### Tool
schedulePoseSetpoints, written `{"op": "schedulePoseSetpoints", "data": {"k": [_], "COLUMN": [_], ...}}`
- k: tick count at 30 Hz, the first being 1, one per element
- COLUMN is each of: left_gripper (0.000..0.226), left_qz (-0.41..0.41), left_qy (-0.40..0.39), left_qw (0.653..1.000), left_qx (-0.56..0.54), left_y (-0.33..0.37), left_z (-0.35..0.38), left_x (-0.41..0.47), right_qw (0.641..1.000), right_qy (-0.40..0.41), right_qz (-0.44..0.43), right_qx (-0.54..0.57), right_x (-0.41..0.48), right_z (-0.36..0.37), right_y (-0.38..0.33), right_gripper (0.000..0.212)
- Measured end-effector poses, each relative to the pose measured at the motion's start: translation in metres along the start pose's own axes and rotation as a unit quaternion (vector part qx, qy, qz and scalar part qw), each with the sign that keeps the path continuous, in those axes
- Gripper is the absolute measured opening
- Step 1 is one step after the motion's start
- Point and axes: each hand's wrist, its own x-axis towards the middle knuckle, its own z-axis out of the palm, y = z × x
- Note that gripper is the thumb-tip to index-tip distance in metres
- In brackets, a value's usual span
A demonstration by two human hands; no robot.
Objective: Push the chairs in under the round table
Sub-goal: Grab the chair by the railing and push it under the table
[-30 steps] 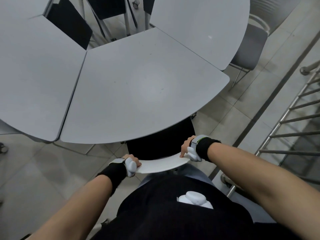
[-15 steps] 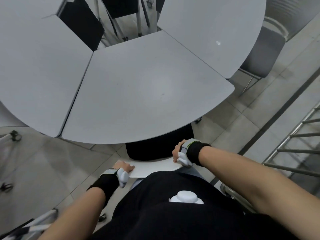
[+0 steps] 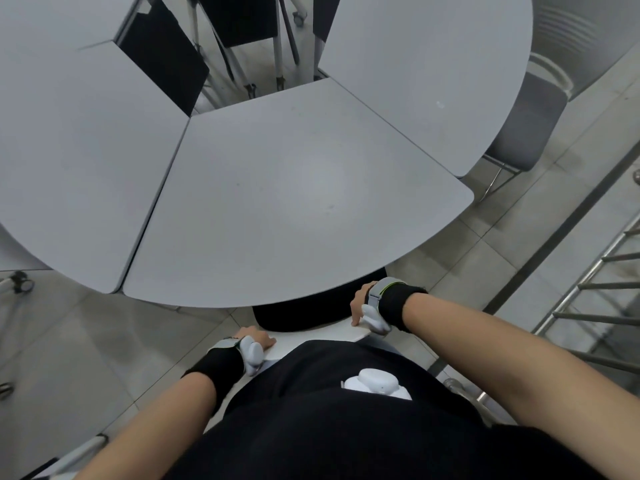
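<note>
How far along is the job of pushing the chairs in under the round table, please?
Done: the grey chair at right already sits partly under the round table. In hand: left hand and right hand grip the white backrest; its black seat is mostly under. Left: other chairs out of view, uncertain.

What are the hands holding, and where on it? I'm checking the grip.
Both hands, left hand and right hand, grip the chair by the white top edge of its backrest.

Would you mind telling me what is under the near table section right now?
Under the near table section, only the rear of a black chair seat shows. Both hands, left and right, grip its white backrest. The seat's front and the legs are covered.
</note>
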Motion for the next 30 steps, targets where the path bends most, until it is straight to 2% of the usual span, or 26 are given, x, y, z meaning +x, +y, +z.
{"op": "schedulePoseSetpoints", "data": {"k": [2, 4, 9, 11, 14, 18, 22, 25, 27, 28, 29, 30], "left_gripper": [0.047, 0.045, 0.047, 0.046, 0.046, 0.04, 0.006, 0.02, 0.027, 0.028, 0.028, 0.026], "left_qz": [0.002, -0.015, 0.019, 0.034, 0.054, 0.09, 0.102, 0.134, 0.122, 0.105, 0.096, 0.069], "left_qy": [0.016, -0.003, -0.018, -0.011, 0.0, 0.035, 0.043, 0.049, 0.044, 0.045, 0.033, 0.024], "left_qw": [1.0, 0.999, 1.0, 0.999, 0.998, 0.995, 0.994, 0.989, 0.991, 0.993, 0.995, 0.995], "left_qx": [-0.006, -0.037, -0.006, 0.014, -0.012, -0.005, 0.013, 0.028, 0.034, -0.012, 0.006, -0.063], "left_y": [-0.007, -0.015, -0.032, -0.035, -0.04, -0.044, -0.046, -0.046, -0.044, -0.041, -0.038, -0.037], "left_z": [-0.004, -0.008, -0.017, -0.017, -0.022, -0.023, -0.016, -0.018, -0.016, -0.014, -0.015, -0.01], "left_x": [0.0, 0.0, 0.005, 0.008, 0.01, 0.01, 0.012, 0.01, 0.007, 0.009, 0.006, 0.009], "right_qw": [0.999, 0.996, 0.984, 0.988, 0.993, 0.995, 0.994, 0.992, 0.994, 0.994, 0.994, 0.993], "right_qy": [-0.006, -0.013, 0.018, 0.016, 0.02, 0.015, 0.018, 0.023, 0.037, 0.042, 0.035, 0.023], "right_qz": [0.029, 0.068, 0.114, 0.096, 0.082, 0.086, 0.103, 0.11, 0.096, 0.093, 0.097, 0.106], "right_qx": [0.021, 0.058, 0.137, 0.121, 0.08, 0.047, 0.022, 0.049, 0.036, 0.027, 0.031, 0.039], "right_x": [0.005, 0.012, 0.024, 0.023, 0.015, 0.007, 0.003, 0.0, -0.009, -0.011, -0.012, -0.011], "right_z": [-0.006, -0.008, -0.018, -0.02, -0.017, -0.018, -0.013, -0.013, -0.012, -0.011, -0.011, -0.01], "right_y": [-0.001, -0.002, 0.001, 0.001, 0.004, 0.006, 0.003, -0.004, -0.008, -0.01, -0.012, -0.013], "right_gripper": [0.049, 0.041, 0.037, 0.035, 0.022, 0.039, 0.046, 0.041, 0.045, 0.046, 0.043, 0.04]}}
